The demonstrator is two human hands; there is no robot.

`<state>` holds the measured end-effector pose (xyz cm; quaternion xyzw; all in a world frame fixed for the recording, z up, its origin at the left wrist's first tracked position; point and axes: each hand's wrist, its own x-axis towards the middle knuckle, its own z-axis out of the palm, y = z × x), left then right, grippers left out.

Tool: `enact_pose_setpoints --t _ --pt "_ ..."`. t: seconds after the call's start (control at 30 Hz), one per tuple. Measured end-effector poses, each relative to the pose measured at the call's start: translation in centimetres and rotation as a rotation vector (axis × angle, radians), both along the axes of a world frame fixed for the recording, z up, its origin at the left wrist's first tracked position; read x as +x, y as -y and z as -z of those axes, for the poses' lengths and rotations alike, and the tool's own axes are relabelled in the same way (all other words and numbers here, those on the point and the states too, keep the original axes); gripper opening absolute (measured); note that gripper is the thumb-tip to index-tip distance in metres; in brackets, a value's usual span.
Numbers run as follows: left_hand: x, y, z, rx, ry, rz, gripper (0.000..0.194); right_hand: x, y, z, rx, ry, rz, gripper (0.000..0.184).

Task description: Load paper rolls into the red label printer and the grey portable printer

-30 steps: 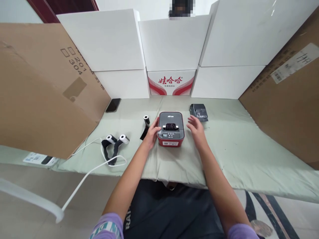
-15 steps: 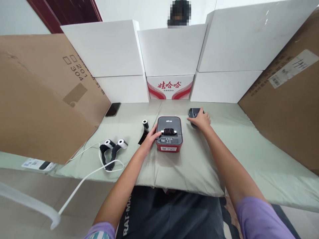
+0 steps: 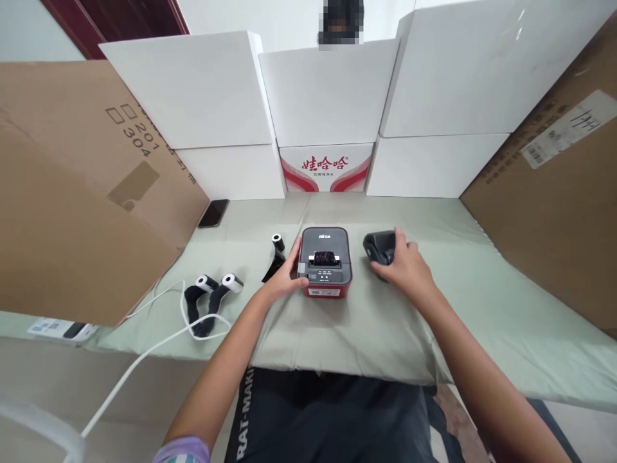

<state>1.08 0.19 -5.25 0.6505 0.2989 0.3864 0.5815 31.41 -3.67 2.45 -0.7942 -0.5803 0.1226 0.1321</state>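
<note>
A red and black desktop printer [image 3: 325,276] stands on the cloth-covered table in front of me, a short black strip showing at the slot in its lid. My left hand [image 3: 285,275] holds its left side, fingers along the edge and thumb at the front corner. To the right of the printer, my right hand [image 3: 407,260] grips a small dark grey, boxy device [image 3: 378,246], tilted, its kind unclear. The thumb is at its near edge and the fingers at its right side. Just left of my left hand lies a small roll with a black strip [image 3: 276,254].
Two white rolls with black strips [image 3: 224,286] lie farther left beside a white cable [image 3: 159,350]. A phone [image 3: 213,213] lies near the back left. White boxes [image 3: 328,96] wall the back; brown cardboard [image 3: 87,193] flanks the left, more cardboard [image 3: 554,212] the right. A person's head shows behind.
My right hand has drawn the dark device slightly nearer and tilted it. My left thumb has slid from the printer's top down to its front corner. The camera view has shifted slightly.
</note>
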Motion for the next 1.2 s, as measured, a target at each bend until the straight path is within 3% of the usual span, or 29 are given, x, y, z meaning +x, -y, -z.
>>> enact_pose_setpoints --t 0.13,0.23,0.33,0.43,0.53,0.63,0.73,0.87,1.0,1.1,1.2 --pt "-0.4 -0.2 0.5 0.07 -0.108 0.035 0.145 -1.9 3.9 1.7 -0.079 0.068 -0.027 0.1" --pt "-0.2 -0.2 0.9 0.12 -0.182 0.013 0.153 -2.9 4.6 2.9 -0.087 0.064 0.002 0.098" --pt "0.3 -0.1 1.1 0.125 -0.212 -0.018 0.157 -3.1 4.5 2.8 0.026 0.101 0.003 0.096" --pt "0.9 0.5 0.8 0.121 -0.176 -0.033 0.152 -3.4 4.3 1.6 0.183 0.094 -0.219 0.084" --pt "1.4 1.7 0.4 0.158 -0.207 -0.126 0.139 -4.4 4.1 0.7 0.15 -0.075 -0.533 0.071" --pt "1.4 2.9 0.4 0.161 -0.312 -0.29 0.119 -5.7 3.8 0.7 0.185 -0.163 -0.61 0.066" --pt "1.5 3.0 0.4 0.129 -0.316 -0.348 0.107 -6.1 2.9 0.8 0.262 -0.19 -0.616 0.064" --pt "3.7 0.2 -1.1 0.122 -0.188 -0.389 0.103 -4.0 0.0 -0.7 0.315 -0.334 -0.639 0.067" --pt "8.7 -4.9 -3.3 0.205 -0.09 -0.376 0.096 0.4 -4.5 -2.3 0.397 -0.494 -0.591 0.075" --pt "13.2 -8.3 -3.7 0.217 -0.044 -0.325 0.105 4.2 -7.1 -2.0 0.435 -0.512 -0.518 0.08" --pt "16.8 -10.1 -3.3 0.24 -0.071 -0.27 0.109 7.4 -8.2 -0.5 0.443 -0.564 -0.475 0.081"
